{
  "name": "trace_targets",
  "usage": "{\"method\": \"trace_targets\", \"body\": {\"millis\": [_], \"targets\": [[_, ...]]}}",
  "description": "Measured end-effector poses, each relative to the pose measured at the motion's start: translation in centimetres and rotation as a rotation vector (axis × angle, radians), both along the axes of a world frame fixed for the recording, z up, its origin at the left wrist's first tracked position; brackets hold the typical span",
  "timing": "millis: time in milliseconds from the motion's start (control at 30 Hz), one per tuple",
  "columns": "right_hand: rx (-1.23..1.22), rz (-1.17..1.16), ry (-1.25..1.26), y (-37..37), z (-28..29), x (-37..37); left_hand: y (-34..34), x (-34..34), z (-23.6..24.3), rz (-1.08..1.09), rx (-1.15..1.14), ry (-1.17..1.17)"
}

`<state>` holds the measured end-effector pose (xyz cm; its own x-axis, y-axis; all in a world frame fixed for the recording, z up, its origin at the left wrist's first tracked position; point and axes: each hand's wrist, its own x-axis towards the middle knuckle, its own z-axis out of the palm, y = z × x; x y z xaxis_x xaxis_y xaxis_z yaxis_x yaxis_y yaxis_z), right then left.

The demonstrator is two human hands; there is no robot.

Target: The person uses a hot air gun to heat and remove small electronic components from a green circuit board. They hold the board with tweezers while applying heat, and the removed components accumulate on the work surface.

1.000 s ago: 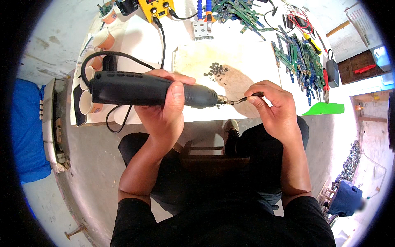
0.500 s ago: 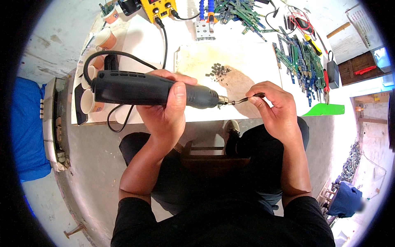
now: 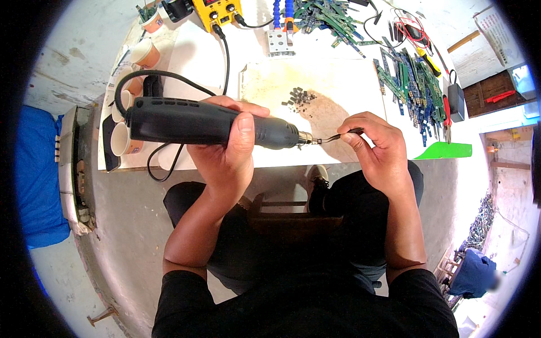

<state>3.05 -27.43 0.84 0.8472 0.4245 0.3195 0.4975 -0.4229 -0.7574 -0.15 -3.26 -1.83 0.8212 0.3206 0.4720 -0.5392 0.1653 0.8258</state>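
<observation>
My left hand [image 3: 228, 146] is closed around a black hot-air gun [image 3: 179, 121], held sideways above the worktable's front edge, its metal nozzle [image 3: 305, 138] pointing right and its cable looping left. My right hand [image 3: 372, 149] pinches thin black tweezers [image 3: 348, 132]; their tip is at the nozzle, near a tiny piece I cannot make out. A loose cluster of small dark components [image 3: 298, 99] lies beyond on a stained pale board [image 3: 259, 76].
A yellow control station [image 3: 220, 11], blue jointed hoses [image 3: 276, 14] and a metal block stand at the back. Paper cups [image 3: 121, 139] line the left. Piled circuit-board strips [image 3: 408, 90], a wire cutter and a green flat piece [image 3: 445, 149] lie right, above my knees.
Very little differs. Since a second ago the table and both hands with the gun and tweezers sit very slightly shifted in the view; the grips are the same.
</observation>
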Motion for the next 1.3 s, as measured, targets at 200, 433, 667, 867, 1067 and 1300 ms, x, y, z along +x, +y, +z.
{"method": "trace_targets", "body": {"millis": [200, 433, 667, 867, 1067, 1300], "targets": [[-0.009, -0.001, -0.011, 0.00, -0.04, 0.02, 0.04, 0.05, -0.16, -0.009, -0.003, -0.003], [0.009, -0.008, 0.013, 0.03, -0.19, -0.06, -0.01, -0.01, -0.07, -0.014, 0.016, -0.009], [0.009, 0.000, -0.003, -0.03, -0.23, 0.06, -0.07, 0.02, 0.09, 0.002, 0.020, -0.002], [-0.011, -0.008, -0.014, -0.02, -0.06, 0.08, -0.07, 0.07, 0.03, -0.005, 0.020, -0.005], [-0.004, -0.021, -0.023, 0.06, -0.21, 0.07, -0.10, 0.10, -0.02, -0.009, 0.013, -0.005], [-0.005, -0.027, -0.009, 0.10, -0.01, 0.08, -0.15, 0.05, 0.20, 0.009, -0.003, 0.002]]}}
